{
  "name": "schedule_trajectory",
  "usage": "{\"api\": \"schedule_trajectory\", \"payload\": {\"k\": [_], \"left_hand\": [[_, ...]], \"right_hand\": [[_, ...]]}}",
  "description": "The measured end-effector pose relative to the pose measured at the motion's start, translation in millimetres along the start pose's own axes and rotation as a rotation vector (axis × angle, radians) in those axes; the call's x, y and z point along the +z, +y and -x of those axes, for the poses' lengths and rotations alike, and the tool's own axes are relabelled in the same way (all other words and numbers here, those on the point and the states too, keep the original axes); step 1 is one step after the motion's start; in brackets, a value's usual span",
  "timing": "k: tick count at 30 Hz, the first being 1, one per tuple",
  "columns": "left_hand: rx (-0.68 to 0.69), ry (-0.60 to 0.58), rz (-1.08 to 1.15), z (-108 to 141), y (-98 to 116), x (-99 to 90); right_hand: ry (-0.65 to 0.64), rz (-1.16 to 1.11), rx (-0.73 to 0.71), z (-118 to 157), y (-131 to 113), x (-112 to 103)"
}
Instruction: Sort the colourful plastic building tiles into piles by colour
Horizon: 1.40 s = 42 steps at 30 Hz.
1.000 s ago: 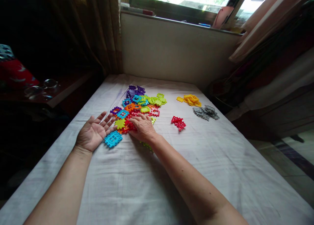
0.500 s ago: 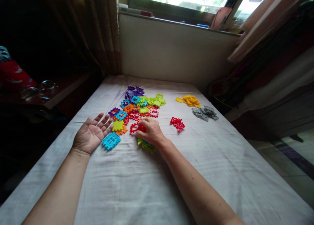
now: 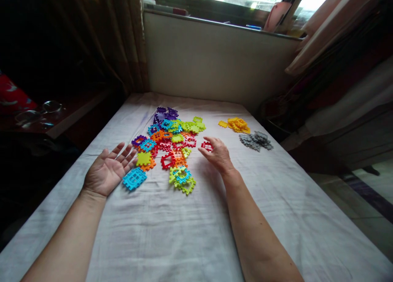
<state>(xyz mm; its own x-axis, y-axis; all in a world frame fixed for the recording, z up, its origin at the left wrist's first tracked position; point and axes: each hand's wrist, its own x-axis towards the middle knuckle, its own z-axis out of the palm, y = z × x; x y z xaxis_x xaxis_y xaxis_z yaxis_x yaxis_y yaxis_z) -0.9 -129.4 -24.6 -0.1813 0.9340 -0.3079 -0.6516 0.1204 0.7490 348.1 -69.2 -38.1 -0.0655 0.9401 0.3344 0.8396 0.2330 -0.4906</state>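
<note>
My left hand (image 3: 107, 171) lies palm up, fingers spread and holding nothing, just left of a blue toy piece (image 3: 134, 178) and a lime piece (image 3: 143, 158). Between its thumb and fingers, my right hand (image 3: 216, 153) grips a red piece (image 3: 206, 145), right of the mixed pile. That pile has purple pieces (image 3: 165, 114) at the back, with blue, orange, red and lime ones nearer. A red square frame (image 3: 167, 161) lies beside orange pieces (image 3: 179, 158). Lime pieces (image 3: 188, 185) overlap a blue one at the near end.
Yellow pieces (image 3: 238, 125) and grey pieces (image 3: 256, 140) form separate piles at the right on the white sheet (image 3: 159, 233). Glasses (image 3: 39, 114) rest on a dark surface at the left. A wall with a window stands behind, and hanging cloth is on the right.
My right hand has moved right, away from the mixed pile, with a red piece in its fingers. Orange and lime pieces it covered now show. My left hand stays palm up.
</note>
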Motion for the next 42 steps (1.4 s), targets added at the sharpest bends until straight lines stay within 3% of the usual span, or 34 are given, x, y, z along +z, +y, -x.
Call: {"api": "schedule_trajectory", "payload": {"k": [5, 11, 16, 21, 24, 28, 33, 37, 39, 42], "left_hand": [[0.002, 0.023, -0.01, 1, -1, 2.0], [0.005, 0.021, -0.018, 1, -1, 2.2], [0.005, 0.015, -0.016, 1, -1, 1.6], [0.003, 0.005, -0.001, 1, 0, 1.3], [0.004, 0.005, 0.005, 1, -1, 0.8], [0.006, -0.008, 0.002, 0, -1, -0.5], [0.004, -0.025, 0.01, -1, -1, -2.5], [0.005, -0.025, 0.015, -1, -2, -3.4], [0.007, -0.02, 0.015, -1, -2, -3.5], [0.012, -0.019, 0.012, -2, -2, -3.6]], "right_hand": [[0.03, 0.078, 0.221, 1, 37, -16], [-0.034, 0.127, 0.308, 5, 38, -25], [-0.108, 0.137, 0.246, 4, 7, -27], [-0.565, 0.056, 0.103, 16, -47, -29], [-0.662, 0.19, 0.047, 28, -75, -24], [-0.638, 0.261, 0.025, 38, -101, -10], [-0.692, 0.114, -0.069, 40, -113, -3], [-0.5, 0.156, -0.047, 30, -108, 3], [-0.409, 0.191, -0.107, 26, -103, 12], [-0.398, 0.188, -0.244, 26, -97, 29]]}}
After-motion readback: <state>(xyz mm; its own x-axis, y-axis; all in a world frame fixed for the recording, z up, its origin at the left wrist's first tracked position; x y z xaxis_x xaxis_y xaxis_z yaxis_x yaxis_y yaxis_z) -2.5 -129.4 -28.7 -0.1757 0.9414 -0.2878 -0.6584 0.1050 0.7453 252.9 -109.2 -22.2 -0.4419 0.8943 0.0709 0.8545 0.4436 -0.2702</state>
